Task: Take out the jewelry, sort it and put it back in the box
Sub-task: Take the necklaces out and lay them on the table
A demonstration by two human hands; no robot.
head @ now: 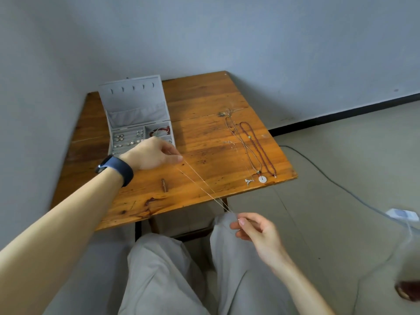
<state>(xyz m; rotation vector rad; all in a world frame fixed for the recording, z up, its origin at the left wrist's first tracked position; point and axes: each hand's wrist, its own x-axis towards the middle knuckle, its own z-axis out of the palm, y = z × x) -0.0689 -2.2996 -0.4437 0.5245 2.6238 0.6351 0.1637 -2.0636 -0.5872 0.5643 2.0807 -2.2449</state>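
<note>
A thin silver chain (205, 186) is stretched taut between my two hands. My left hand (154, 154) pinches one end above the wooden table (204, 137), just in front of the open grey jewelry box (136, 117). My right hand (254, 228) pinches the other end below the table's near edge, over my knee. The box holds earrings (119, 138) in its left tray and a red bracelet (160, 131) in its right compartment. Laid out on the table's right side are a cord necklace with a white round pendant (262, 179), a red bead necklace (258, 147) and a silver pendant (248, 181).
The table stands in a corner against grey walls. A cable (322, 172) runs across the floor to a white box (402, 214) at the right. My legs in grey trousers (170, 276) are under the near edge. A dark watch (118, 169) sits on my left wrist.
</note>
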